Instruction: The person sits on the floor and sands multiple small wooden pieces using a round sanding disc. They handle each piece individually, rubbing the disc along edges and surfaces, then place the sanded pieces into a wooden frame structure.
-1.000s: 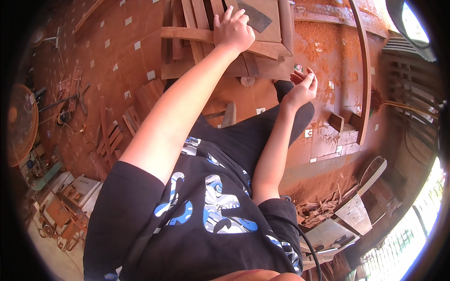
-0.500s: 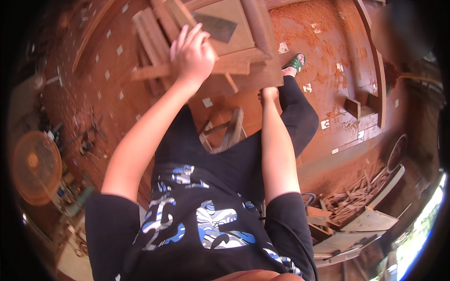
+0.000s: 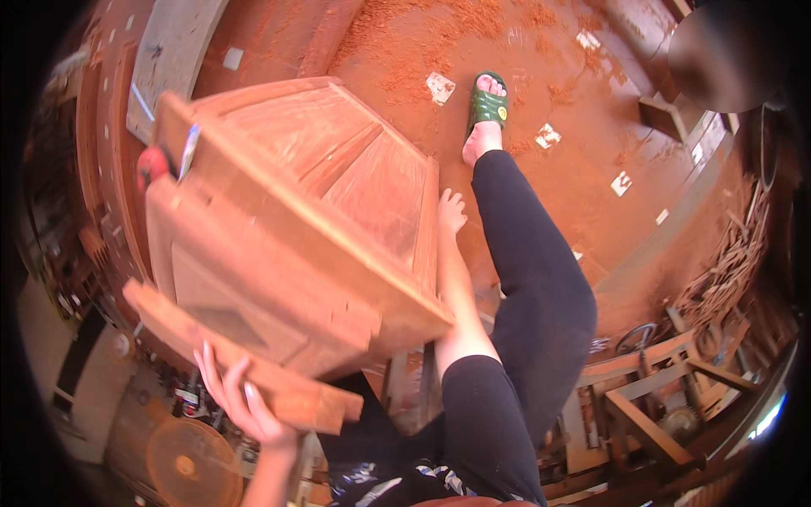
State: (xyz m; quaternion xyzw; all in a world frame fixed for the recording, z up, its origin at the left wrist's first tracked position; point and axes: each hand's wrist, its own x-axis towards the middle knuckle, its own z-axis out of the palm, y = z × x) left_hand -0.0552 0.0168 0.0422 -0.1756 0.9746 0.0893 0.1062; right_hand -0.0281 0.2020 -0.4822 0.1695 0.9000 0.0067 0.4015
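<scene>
A reddish-brown wooden cabinet (image 3: 338,160) with framed panels is tilted up in front of me, its panelled face turned up and to the right. At its near left end, the fingers of my left hand (image 3: 245,397) wrap round a thick wooden rail (image 3: 228,355). My right hand (image 3: 452,211) is against the cabinet's right side, fingers stretched and apart. The right forearm passes beside the lower right corner. A recessed panel (image 3: 245,329) with a dark patch shows between the rail and the moulded edge. The underside is hidden.
My right foot in a green sandal (image 3: 487,101) stands on the floor (image 3: 405,59), which is strewn with reddish shavings. A round fan (image 3: 190,465) is at lower left. Wooden frames (image 3: 634,414) and a scrap-wood pile (image 3: 731,262) lie at right. A red round object (image 3: 153,166) is by the cabinet's far left corner.
The cabinet has been turned and tilted, so its panelled face now shows. My left hand has moved down and left to the rail; my right hand has moved up along the side. The view has shifted.
</scene>
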